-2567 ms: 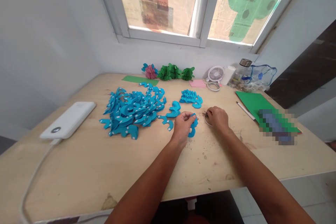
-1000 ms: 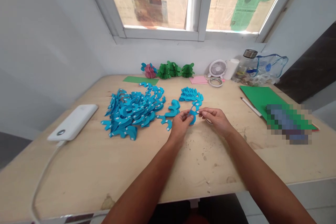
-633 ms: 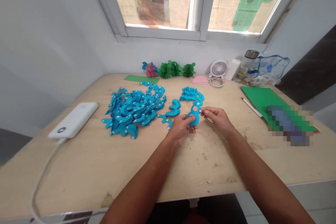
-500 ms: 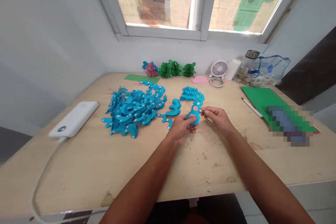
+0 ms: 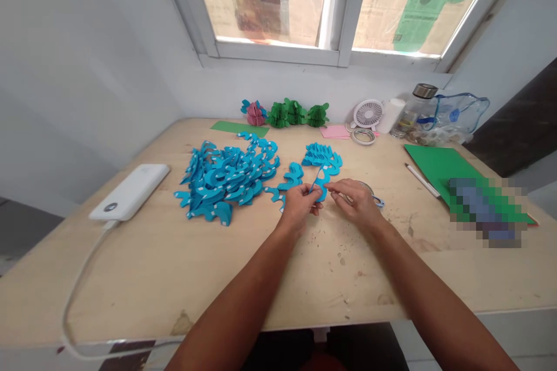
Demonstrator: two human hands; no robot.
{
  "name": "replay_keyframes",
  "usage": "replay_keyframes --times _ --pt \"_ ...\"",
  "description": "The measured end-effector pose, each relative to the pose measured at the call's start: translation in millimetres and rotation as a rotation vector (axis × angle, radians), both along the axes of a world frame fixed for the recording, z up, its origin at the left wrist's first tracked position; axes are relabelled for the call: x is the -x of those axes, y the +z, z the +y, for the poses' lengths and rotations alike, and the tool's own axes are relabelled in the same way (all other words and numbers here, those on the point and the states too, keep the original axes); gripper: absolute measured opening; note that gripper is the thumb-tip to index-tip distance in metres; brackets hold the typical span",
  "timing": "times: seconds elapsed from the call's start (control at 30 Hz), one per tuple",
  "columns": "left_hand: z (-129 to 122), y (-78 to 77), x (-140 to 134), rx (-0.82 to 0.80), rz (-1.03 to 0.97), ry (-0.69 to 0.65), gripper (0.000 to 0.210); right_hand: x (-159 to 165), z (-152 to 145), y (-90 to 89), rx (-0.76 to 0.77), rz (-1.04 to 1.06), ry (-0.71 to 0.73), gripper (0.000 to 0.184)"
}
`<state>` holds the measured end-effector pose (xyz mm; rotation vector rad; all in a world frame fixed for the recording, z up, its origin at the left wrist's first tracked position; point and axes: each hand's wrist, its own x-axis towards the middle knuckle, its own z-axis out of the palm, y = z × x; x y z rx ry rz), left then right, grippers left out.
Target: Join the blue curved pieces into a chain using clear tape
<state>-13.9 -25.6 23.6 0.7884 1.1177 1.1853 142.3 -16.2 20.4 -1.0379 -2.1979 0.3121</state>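
Note:
My left hand (image 5: 301, 204) grips a blue paper cutout (image 5: 321, 185) with rounded lobes, its thumb lying over the front. The cutout looks folded, with one layer standing edge-on and a small white patch near its top. At the cutout's right edge are the bent, close-set fingertips of my right hand (image 5: 354, 200). Left of my hands lie a small stack of blue cutouts (image 5: 292, 175) and a large heap of them (image 5: 226, 177), many bearing white patches. Another row of blue cutouts (image 5: 322, 155) sits just behind. A ring-shaped roll and scissors-like handles (image 5: 378, 202) are partly hidden behind my right hand.
A white power bank (image 5: 130, 191) with a cable lies left. Along the back stand green paper figures (image 5: 295, 111), a pink one (image 5: 255, 113), a small fan (image 5: 368, 113), a tape roll (image 5: 362, 136) and a bottle (image 5: 411, 110). Right are a pen (image 5: 422, 179) and green sheets (image 5: 435, 159).
The cutout has gone from lying flat to showing a raised, edge-on layer. My right fingertips have shifted from a white patch at its upper right to its right edge. The view has shifted slightly.

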Motion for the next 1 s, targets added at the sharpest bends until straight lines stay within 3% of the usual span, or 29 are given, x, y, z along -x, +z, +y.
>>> replay_keyframes --times 0.43,0.67,0.8,1.0 --pt "3.0 -5.0 1.9 -0.003 -0.057 -0.028 0.022 2.4 -2.7 2.3 -0.267 -0.296 -0.078 0.030" --pt "3.4 -3.0 2.9 0.002 -0.084 -0.036 0.025 2.4 -2.1 0.2 -0.294 -0.262 -0.079 0.030" --pt "3.1 -0.2 2.6 0.004 -0.047 -0.018 0.022 4.1 -1.2 -3.3 -0.171 -0.014 -0.053 0.026" --pt "3.9 -1.2 0.3 -0.066 0.050 0.065 0.015 12.0 -2.0 -4.9 0.234 0.385 -0.076 0.019"
